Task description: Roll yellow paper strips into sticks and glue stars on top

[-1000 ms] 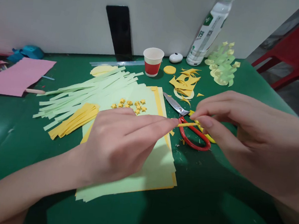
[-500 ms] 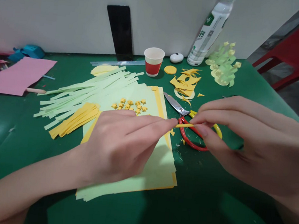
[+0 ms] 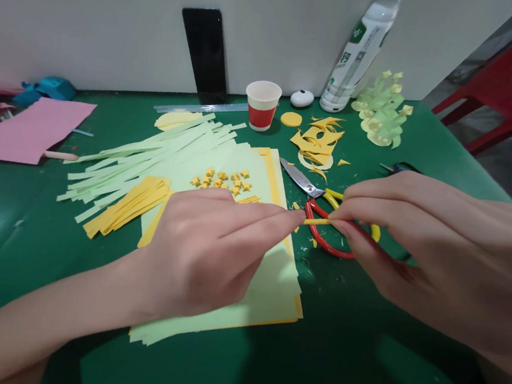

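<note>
Both hands, left hand and right hand, are pinched on a light, flimsy yellow paper strip, best held at its ends, scissors at 12 o'clock.

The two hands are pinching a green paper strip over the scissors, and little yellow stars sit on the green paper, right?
Not quite: the strip pinched between the left hand and right hand is yellow, not green, as the head view shows. It is over the scissors, and the stars sit on the green paper.

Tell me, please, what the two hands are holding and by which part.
A thin yellow paper strip, pinched at its two ends: the left hand takes one end, the right hand the other, above the scissors.
</note>
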The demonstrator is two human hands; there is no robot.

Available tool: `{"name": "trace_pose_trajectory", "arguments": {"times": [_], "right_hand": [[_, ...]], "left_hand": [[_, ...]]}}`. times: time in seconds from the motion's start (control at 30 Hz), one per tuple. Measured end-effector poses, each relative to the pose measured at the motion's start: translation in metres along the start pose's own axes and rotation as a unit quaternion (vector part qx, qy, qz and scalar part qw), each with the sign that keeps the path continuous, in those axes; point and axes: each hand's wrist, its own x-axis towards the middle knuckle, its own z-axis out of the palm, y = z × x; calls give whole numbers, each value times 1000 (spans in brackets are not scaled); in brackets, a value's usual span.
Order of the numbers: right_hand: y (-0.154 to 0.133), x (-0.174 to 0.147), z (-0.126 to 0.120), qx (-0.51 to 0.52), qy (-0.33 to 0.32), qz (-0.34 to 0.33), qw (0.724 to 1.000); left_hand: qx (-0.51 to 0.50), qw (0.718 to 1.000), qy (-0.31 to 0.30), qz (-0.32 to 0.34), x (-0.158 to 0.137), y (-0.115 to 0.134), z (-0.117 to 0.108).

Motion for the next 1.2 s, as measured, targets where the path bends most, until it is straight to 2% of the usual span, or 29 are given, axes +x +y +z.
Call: {"name": "trace_pose_trajectory", "arguments": {"times": [0.2,0.3,0.53,0.67,1.2], "right_hand": [[2,1,-2,-8,21,60,998],[2,1,-1,22,25,77,996],[-6,2,6,119,19,72,990],[-6,1,7,137,8,76,988],[-11,1,6,87,22,38,995]], "left_hand": [[0,1000,18,-6,0,1,-1],[2,1000,20,-6,0,0,-1],[1,1000,9,4,1,-1,-1],[3,1000,19,3,1,0,1],[-9,1000,7,16,1,1,0]]}}
